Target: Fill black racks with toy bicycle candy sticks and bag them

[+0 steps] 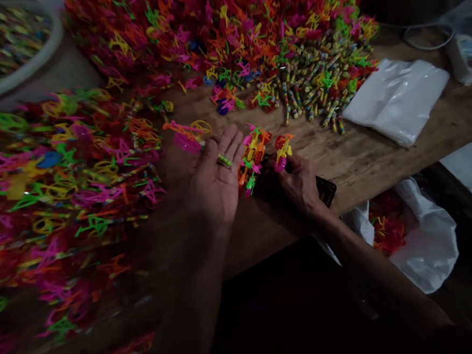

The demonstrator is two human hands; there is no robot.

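Two bare hands work at the near edge of a worn brown wooden table [364, 162] in a dim room. Just left of a small bundle of neon plastic toy sticks [253, 159], the left hand [214, 181] lies palm up with its fingers spread wide, and one thin green-and-yellow striped stick [224, 160] rests across the base of those fingers. The bundle itself lies on the wood with its long axis running from the table edge up and slightly right, its pink and orange shaped tops pointing away from the person. Just right of the bundle, the right hand [299, 183] pinches a few more sticks with yellow, red and pink tops [282, 149], holding them nearly upright, tops up.

Beyond the bundle, a huge heap of tangled pink, orange, green and yellow plastic toys [218, 32] covers the table. Left of it spreads a second loose heap [58, 184]. Right of the bundle lies a flat white plastic bag [396, 98]; below the table edge hangs an open white bag holding orange pieces [423, 250].
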